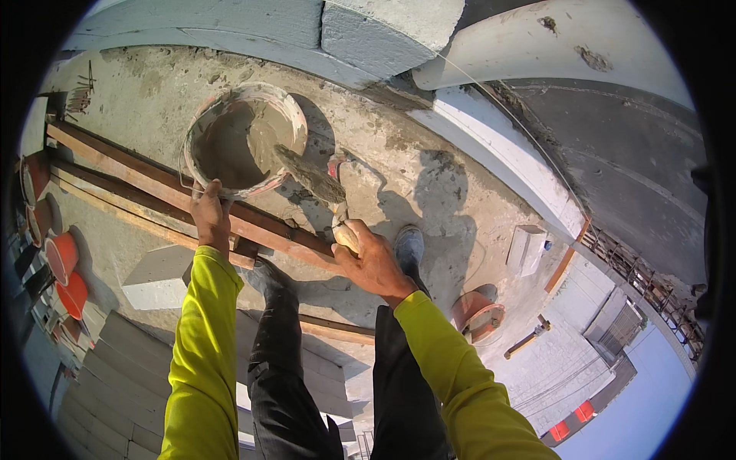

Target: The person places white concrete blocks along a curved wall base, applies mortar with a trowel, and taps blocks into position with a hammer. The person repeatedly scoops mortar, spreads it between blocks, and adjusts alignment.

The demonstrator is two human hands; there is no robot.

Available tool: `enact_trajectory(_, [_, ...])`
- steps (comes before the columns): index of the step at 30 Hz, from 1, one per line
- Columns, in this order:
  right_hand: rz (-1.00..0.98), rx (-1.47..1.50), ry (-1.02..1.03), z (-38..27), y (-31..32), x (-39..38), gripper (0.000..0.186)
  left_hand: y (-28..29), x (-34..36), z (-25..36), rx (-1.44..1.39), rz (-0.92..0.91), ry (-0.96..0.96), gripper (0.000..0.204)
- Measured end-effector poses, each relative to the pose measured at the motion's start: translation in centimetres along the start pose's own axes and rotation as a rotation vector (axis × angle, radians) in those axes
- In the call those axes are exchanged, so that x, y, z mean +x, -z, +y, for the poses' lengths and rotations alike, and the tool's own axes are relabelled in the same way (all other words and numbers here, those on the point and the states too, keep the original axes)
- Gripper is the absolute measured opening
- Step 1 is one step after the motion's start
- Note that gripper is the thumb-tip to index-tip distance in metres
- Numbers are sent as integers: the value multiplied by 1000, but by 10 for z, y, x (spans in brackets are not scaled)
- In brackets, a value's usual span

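A bucket (230, 153) holding grey wet mortar sits above long timber boards (123, 172). My left hand (209, 211) grips its near rim beside the wire handle, fingers closed. My right hand (368, 261) is wrapped round the wooden handle of a trowel (310, 172), whose mortar-coated blade reaches up to the bucket's right edge. My legs and booted feet (408, 245) show below, on dusty concrete floor (445, 199).
Grey blocks (376, 34) line the top, with a taut string along them. Red buckets (60, 259) stand at left and another (479, 314) at right. A tool (529, 337) lies near a loose block (525, 249). Stacked blocks (115, 383) fill the lower left; rebar (644, 291) runs at far right.
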State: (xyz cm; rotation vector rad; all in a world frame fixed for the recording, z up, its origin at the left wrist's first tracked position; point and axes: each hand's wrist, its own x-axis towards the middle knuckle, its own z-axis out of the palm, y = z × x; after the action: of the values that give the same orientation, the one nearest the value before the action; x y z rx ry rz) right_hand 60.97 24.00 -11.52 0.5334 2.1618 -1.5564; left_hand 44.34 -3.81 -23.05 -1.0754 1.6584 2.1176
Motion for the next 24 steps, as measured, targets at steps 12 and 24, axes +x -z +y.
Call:
enact_trajectory(12, [498,107,-83,88,166,-30,36,-45,-229,-21,106,-189,62,56])
enact_trajectory(24, [572,-312,131,124,222,66,43,-66,-329,-106,127,-182,162,64])
